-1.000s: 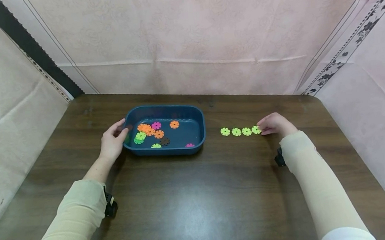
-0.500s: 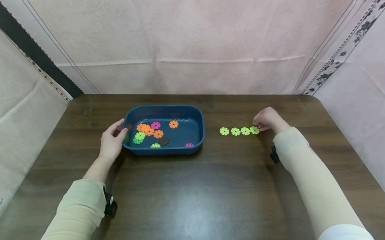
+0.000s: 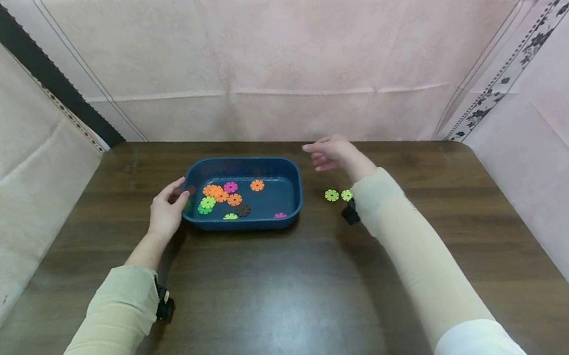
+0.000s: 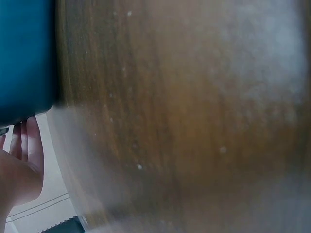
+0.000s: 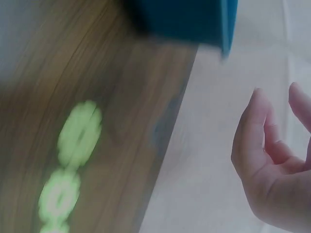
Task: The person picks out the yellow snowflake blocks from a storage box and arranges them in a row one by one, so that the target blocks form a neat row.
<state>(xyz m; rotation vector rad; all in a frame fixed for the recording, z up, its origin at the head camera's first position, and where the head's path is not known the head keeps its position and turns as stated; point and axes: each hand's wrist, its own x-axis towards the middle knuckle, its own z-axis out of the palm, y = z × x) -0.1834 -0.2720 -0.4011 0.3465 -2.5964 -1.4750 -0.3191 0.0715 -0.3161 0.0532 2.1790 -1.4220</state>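
A blue plastic tray (image 3: 248,225) sits on the table in the head view, with flower-shaped plastic discs inside: several orange (image 3: 257,185), others green, magenta and dark brown. My left hand (image 3: 164,212) holds the tray's left end at the rim; in the left wrist view its fingers (image 4: 33,145) meet the tray's wall. My right hand (image 3: 332,153) is in the air right of the tray, fingers loosely bent and nothing between them in the right wrist view. Yellow-green discs (image 3: 331,195) lie in a row under the right wrist, partly hidden by the sleeve.
The brown wooden table (image 3: 254,294) extends in front of the tray. Pale cloth (image 3: 272,47) hangs behind its far edge and at both sides. Each wrist carries a small black camera (image 3: 351,213).
My right hand has left the right end of the yellow-green row, rising and moving left toward the tray. Its sleeve now covers part of the row. The left hand and tray have stayed put.
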